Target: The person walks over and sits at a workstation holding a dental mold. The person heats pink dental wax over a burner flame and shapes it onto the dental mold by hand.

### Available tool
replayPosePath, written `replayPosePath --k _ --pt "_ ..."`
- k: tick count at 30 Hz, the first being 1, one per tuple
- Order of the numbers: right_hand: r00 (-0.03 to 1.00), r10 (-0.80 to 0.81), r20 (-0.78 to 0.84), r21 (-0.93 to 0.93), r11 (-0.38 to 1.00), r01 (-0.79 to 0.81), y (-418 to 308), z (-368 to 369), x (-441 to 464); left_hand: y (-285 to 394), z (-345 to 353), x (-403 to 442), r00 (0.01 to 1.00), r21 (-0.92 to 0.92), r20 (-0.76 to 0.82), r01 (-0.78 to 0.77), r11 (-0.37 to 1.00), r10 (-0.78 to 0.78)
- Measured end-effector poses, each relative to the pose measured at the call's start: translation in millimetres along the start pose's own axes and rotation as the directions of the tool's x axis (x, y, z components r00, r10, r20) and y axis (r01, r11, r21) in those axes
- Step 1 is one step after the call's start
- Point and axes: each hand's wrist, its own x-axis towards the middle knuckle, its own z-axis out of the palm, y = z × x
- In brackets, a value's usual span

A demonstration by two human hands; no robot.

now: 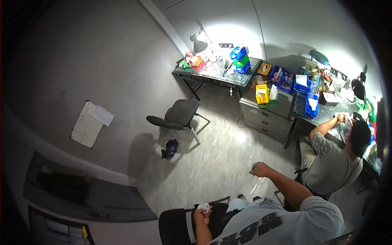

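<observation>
Head: chair (183, 113) beyond left hand (202, 216)

We see far surface (216, 74): desk lamp (200, 45) toward back edge, orange bin (196, 61) near left corner, stack of blue and green bins (241, 61) by right edge. Drawer cabinet (261, 116) carries yellow bin (262, 94) near front edge. Right-hand surface (325, 113): blue bin (311, 107) at left edge; farther clutter we cannot sort. Floor (220, 163): black chair (183, 111), dark bundle (170, 148) near it.
</observation>
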Motion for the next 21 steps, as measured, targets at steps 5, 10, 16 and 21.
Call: replayPosePath --k 5,10,16,21 --pt "0.996 0.061 -0.065 0.143 0.988 -0.051 -30.2 -28.1 90.0 63.9 37.3 113.1 0.997 -0.028 -0.068 -0.024 0.999 0.022" --pt "0.92 0.392 -0.021 0.287 0.884 -0.37 47.0 -3.4 165.7 159.6 130.1 247.1 1.0 0.055 -0.021 -0.001 0.999 0.002" --pt "0.797 0.538 -0.273 0.434 0.809 -0.397 10.7 -51.5 262.1 275.5 290.5 378.0 0.972 0.303 0.224 -0.002 0.953 -0.069" --pt "0.713 0.492 -0.5 0.63 0.771 -0.09 -15.9 -114.1 347.7 313.4 420.2 475.4 0.877 0.49 0.419 0.0 0.872 -0.235"
